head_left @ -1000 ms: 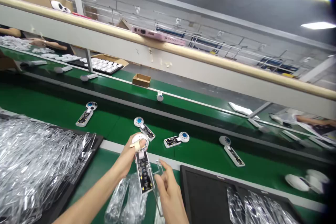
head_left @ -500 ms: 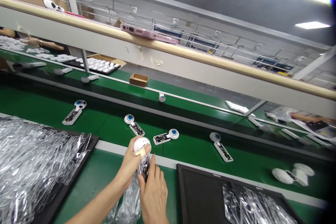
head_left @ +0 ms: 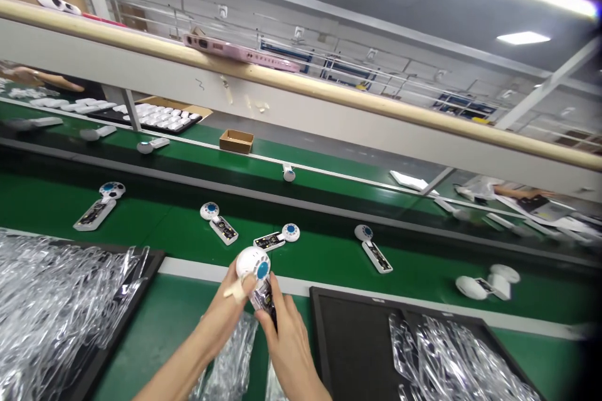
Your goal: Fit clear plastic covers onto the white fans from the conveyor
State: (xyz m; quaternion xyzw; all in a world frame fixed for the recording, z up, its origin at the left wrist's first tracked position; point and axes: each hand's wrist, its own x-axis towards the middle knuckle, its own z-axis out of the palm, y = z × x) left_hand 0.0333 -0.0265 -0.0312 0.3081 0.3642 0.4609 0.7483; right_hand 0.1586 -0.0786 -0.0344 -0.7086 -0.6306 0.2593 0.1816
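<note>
A white device (head_left: 253, 261) with a round head, a blue dial and an exposed circuit-board handle is between my hands. My left hand (head_left: 230, 301) grips it near the neck, with a pale wrap on one finger. My right hand (head_left: 286, 332) holds the handle's lower part, where clear plastic shows over the board. Similar open devices lie beyond on the green belt: one (head_left: 219, 223) to the left, another (head_left: 277, 237) just behind my hands, and one (head_left: 373, 249) to the right.
Clear plastic parts fill a black tray (head_left: 153, 261) at the left; another black tray (head_left: 348, 338) at the right holds more. Clear pieces (head_left: 235, 357) lie beneath my forearms. A rail (head_left: 329, 84) crosses above the belt, carrying a pink object (head_left: 239, 53). Other people's arms show at both sides.
The held device has turned so its blue dial shows. Devices on the near belt appear further left, and the whole view has shifted a little. Both hands still hold the device.
</note>
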